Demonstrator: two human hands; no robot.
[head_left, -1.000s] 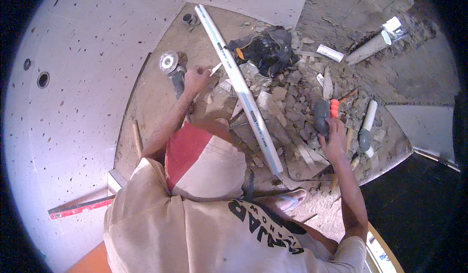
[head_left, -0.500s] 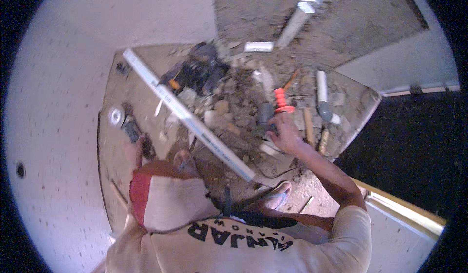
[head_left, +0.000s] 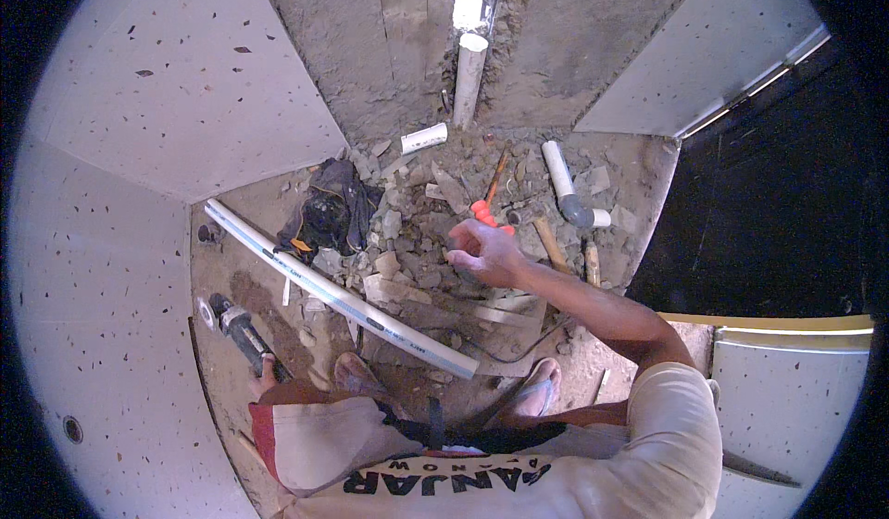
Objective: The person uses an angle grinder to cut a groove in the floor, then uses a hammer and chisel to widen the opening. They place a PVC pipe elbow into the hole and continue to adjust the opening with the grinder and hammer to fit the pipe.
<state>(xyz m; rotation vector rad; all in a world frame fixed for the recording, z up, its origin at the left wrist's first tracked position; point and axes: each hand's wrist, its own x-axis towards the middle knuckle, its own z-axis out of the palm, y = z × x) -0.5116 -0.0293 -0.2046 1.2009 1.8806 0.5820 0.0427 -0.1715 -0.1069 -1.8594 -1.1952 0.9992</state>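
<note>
My left hand (head_left: 266,377) is closed round the rear body of an angle grinder (head_left: 244,336), whose disc points toward the left wall. My right hand (head_left: 489,258) hovers over the rubble with fingers curled and thumb apart, and nothing shows in it. Just beyond its knuckles lies a chisel (head_left: 495,180) with an orange ribbed grip and a thin shaft, partly covered by the hand. To its right, a hammer (head_left: 550,241) with a wooden handle lies on the debris. Between my hands a long white plastic pipe (head_left: 338,295) lies diagonally.
Broken rubble (head_left: 417,227) covers the middle of the floor. A dark cloth bag (head_left: 335,206) lies left of it. A white pipe with a grey elbow (head_left: 576,210) lies right. At the back are a short pipe piece (head_left: 424,138) and a standing pipe (head_left: 469,84). My sandalled feet are near.
The whole view has swung and tilted. My right hand has shifted left relative to the chisel's orange grip. The angle grinder stays in my left hand.
</note>
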